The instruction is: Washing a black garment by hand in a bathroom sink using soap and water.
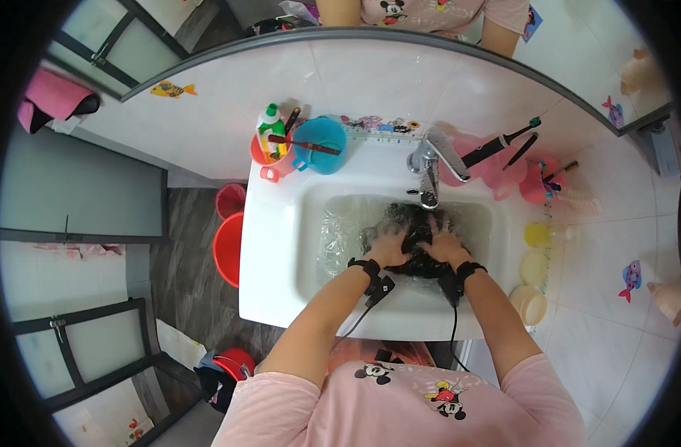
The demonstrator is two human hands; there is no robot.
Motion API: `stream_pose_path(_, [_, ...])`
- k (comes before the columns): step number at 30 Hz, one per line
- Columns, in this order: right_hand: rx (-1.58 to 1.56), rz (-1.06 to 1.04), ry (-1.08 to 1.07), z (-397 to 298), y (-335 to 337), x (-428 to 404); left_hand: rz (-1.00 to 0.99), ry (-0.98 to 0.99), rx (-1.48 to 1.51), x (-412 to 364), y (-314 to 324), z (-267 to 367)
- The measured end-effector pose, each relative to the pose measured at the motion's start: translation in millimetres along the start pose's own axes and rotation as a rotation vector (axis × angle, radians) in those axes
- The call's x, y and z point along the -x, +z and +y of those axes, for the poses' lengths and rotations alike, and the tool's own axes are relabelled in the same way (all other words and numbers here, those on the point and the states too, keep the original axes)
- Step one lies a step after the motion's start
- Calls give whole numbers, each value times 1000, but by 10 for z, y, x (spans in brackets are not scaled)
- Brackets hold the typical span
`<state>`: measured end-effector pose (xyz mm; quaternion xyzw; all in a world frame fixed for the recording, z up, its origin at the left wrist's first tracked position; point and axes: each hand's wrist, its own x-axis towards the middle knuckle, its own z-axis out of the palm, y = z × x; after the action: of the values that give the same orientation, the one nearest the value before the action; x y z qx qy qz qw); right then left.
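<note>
A white washbasin (304, 240) holds rippling water, and a bunched black cloth (421, 260) lies in it under the chrome faucet (429, 179). My left hand (389, 247) is in the water at the cloth's left side. On its right side rests my right hand (447, 246), with the thumb towards the middle of the cloth. Both hands touch the wet cloth; water and ripples blur the fingers, so how firmly they hold it does not show. Each wrist wears a black strap with a small device and a cable.
Left of the faucet stand a coral cup (269, 162) with a tube and a blue mug (322, 159) with a toothbrush across it. Pink cups (502, 173), an electric toothbrush (488, 151) and round jars (528, 305) line the right rim. Red buckets (227, 251) stand on the floor at left.
</note>
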<state>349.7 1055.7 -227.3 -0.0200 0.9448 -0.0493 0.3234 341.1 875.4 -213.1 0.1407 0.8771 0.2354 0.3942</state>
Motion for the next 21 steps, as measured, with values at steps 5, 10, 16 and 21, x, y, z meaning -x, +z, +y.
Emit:
stream_pose_path(5, [-281, 369, -167, 318, 157, -13, 760, -115, 442, -150, 297, -400])
stream_pose_path(10, [-532, 657, -313, 197, 224, 428, 570, -325, 705, -295, 376, -862])
stream_pose_path(16, [-310, 653, -298, 183, 36, 966, 533, 40, 440, 558, 19, 50])
stream_pose_path(21, [-1429, -157, 208, -390, -592, 1202, 550, 403, 187, 997, 304, 514])
